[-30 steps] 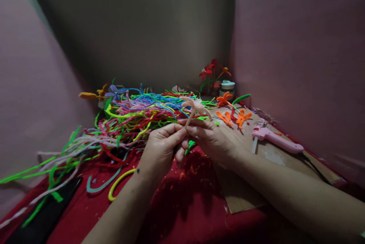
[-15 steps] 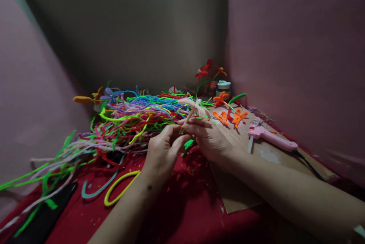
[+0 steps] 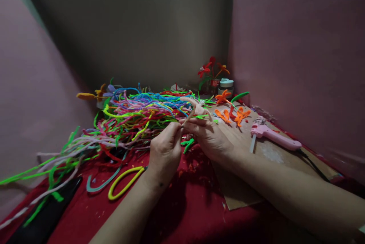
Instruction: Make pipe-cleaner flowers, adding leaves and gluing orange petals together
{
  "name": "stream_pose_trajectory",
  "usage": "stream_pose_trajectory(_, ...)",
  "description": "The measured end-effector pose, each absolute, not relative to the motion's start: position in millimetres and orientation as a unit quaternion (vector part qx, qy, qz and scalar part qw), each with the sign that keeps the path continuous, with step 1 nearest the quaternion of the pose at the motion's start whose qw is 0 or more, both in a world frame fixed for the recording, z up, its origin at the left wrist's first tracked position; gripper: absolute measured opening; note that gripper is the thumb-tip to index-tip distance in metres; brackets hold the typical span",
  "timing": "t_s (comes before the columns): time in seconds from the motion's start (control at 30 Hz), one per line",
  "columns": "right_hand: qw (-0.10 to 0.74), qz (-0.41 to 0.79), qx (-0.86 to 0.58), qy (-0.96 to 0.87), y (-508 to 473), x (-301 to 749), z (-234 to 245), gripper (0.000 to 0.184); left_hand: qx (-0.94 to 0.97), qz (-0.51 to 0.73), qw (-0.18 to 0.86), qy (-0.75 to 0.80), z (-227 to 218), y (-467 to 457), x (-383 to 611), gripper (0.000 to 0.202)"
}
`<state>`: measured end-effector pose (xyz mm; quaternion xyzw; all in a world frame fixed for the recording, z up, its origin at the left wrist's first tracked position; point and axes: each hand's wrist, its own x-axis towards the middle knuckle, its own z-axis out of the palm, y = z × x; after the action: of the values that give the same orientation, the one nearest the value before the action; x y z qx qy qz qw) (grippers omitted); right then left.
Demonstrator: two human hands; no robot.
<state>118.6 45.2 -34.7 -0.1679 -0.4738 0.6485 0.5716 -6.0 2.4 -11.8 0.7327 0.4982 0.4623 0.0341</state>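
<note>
A pale pink pipe-cleaner flower [image 3: 202, 109] tilts up above my fingers, its petals fanned out and a whitish tuft in the middle. My left hand [image 3: 167, 149] is closed in a pinch at the lower end of its beige stem. Against the same stem, just below the petals, the closed fingers of my right hand [image 3: 213, 139] are pressed. The fingertips hide part of the stem. Right behind both hands lies a large heap of colourful pipe cleaners [image 3: 148, 109].
A pink glue gun [image 3: 273, 137] lies on a cardboard sheet [image 3: 236, 194] at right, near orange pipe-cleaner flowers [image 3: 242, 115]. Red flowers [image 3: 204, 70] and a lidded jar [image 3: 226, 86] stand behind. A yellow loop handle [image 3: 125, 183] rests on the red cloth [image 3: 199, 209].
My left hand has turned, its thumb now drawn in along the stem. The flower has rotated slightly between my fingers. The whole view has shifted a little.
</note>
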Motion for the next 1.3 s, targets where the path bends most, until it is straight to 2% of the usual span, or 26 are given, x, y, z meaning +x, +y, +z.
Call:
stream_pose_trajectory(0.23, 0.540, 0.656, -0.156, -0.504, 47, 124, -29, 0.008, 0.590, 0.526, 0.375, 0.484, 0, 2, -1, 0.017)
stream_pose_trajectory(0.5, 0.507, 0.684, -0.147, -0.503, 53, 125, -35, 0.017, 0.509, 0.498, 0.580, 0.394, 2, 7, -9, 0.020)
stream_pose_trajectory(0.63, 0.504, 0.690, -0.150, -0.498, 55, 124, -37, 0.019, 0.490, 0.484, 0.633, 0.355, 0, 8, -12, 0.021)
stream_pose_trajectory(0.73, 0.505, 0.679, -0.145, -0.513, 52, 124, -35, 0.016, 0.520, 0.481, 0.604, 0.365, -1, 9, -12, 0.024)
stream_pose_trajectory(0.83, 0.510, 0.676, -0.154, -0.509, 51, 124, -33, 0.014, 0.579, 0.482, 0.511, 0.413, -1, 10, -9, 0.029)
stream_pose_trajectory(0.97, 0.535, 0.680, -0.167, -0.472, 51, 123, -33, 0.011, 0.620, 0.493, 0.396, 0.464, -6, 11, -4, 0.023)
stream_pose_trajectory(1.17, 0.564, 0.678, -0.191, -0.431, 48, 120, -35, 0.009, 0.715, 0.484, 0.052, 0.502, -22, 12, -4, 0.006)
stream_pose_trajectory(1.23, 0.562, 0.675, -0.196, -0.436, 45, 119, -35, 0.010, 0.733, 0.477, 0.020, 0.485, -24, 11, -5, 0.009)
stream_pose_trajectory(1.3, 0.558, 0.665, -0.196, -0.455, 43, 119, -34, 0.010, 0.734, 0.486, 0.032, 0.473, -23, 10, -5, 0.012)
